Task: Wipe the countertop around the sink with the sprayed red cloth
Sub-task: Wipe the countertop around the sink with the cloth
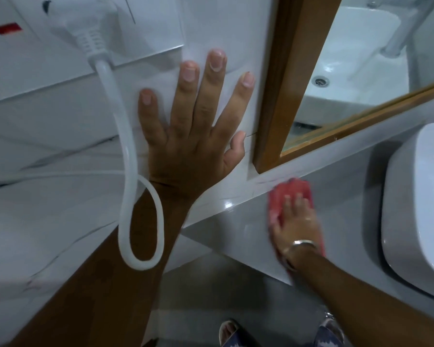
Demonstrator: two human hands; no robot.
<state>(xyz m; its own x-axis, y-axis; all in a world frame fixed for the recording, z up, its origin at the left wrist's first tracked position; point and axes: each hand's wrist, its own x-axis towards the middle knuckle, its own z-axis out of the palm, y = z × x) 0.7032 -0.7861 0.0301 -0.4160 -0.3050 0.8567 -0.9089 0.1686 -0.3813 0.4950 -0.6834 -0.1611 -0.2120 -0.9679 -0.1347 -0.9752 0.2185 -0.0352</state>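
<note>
Your left hand (186, 136) is pressed flat on the white wall tiles (60, 136), with its fingers (189, 78) spread wide apart and holding nothing. It sits just beside the brown wooden frame of the mirror (281, 78). A white cable (128, 151) hangs down from a plug (85, 28) in the wall socket (23, 26) and loops in front of your left arm.

Your right hand (296, 221) lies flat on top of the red cloth (290, 194), fingers together and stretched out, pushing the cloth down on the grey worktop (341, 196). The hand and cloth look blurry. The cloth is at the back of the worktop, touching the spot where the worktop meets the wall, just under the lower corner of the mirror. There is a shiny bracelet (301, 244) on your right wrist.

The white sink (416, 209) stands on the worktop to the right of the cloth, near it but not touching. You can also see the sink and its drain in the mirror glass. At the bottom, your feet (229, 331) are on the floor.
</note>
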